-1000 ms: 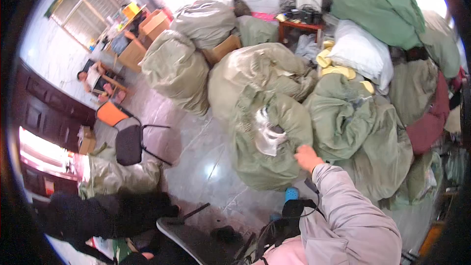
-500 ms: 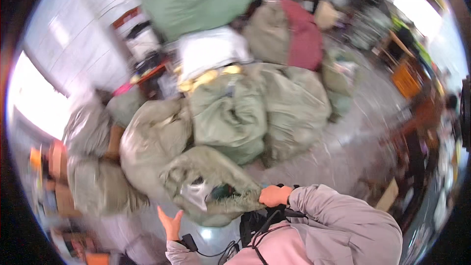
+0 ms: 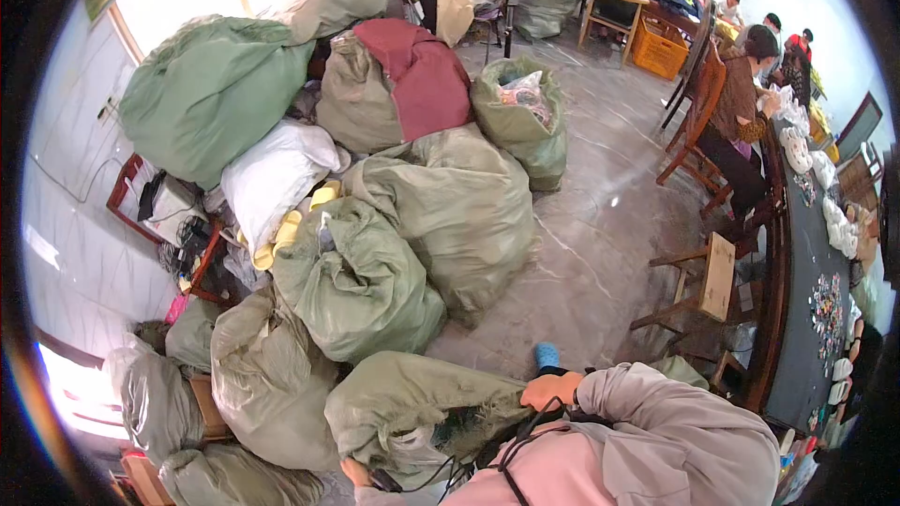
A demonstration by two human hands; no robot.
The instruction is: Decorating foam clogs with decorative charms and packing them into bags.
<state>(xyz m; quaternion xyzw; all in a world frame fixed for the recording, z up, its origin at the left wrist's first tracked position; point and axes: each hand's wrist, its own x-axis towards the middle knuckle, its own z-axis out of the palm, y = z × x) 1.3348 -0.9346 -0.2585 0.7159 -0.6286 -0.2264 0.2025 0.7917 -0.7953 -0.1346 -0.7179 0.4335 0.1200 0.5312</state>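
An olive-green woven sack [image 3: 394, 394] with a frayed mouth stands directly before me. My right hand [image 3: 551, 392] is closed round the right side of its rim. At the lower left edge of the same sack, my left hand [image 3: 356, 472] grips the cloth, its fingers partly hidden. Inside the mouth, a pale plastic wrapping and something dark show in part; I cannot make out what they are. Black cords [image 3: 514, 445] hang over my front, close to the opening.
Several full sacks crowd the left and far side, among them a green one [image 3: 361, 286] and a white one [image 3: 281, 169]. A wooden stool [image 3: 708, 281] stands at right, beside a long dark table [image 3: 802, 319]. People sit farther back. A blue shoe tip [image 3: 547, 354] shows beyond my right hand.
My view has swung to the right, showing more of the table and the seated people. My left hand, open and apart before, is now at the sack's edge. The right hand keeps its grip.
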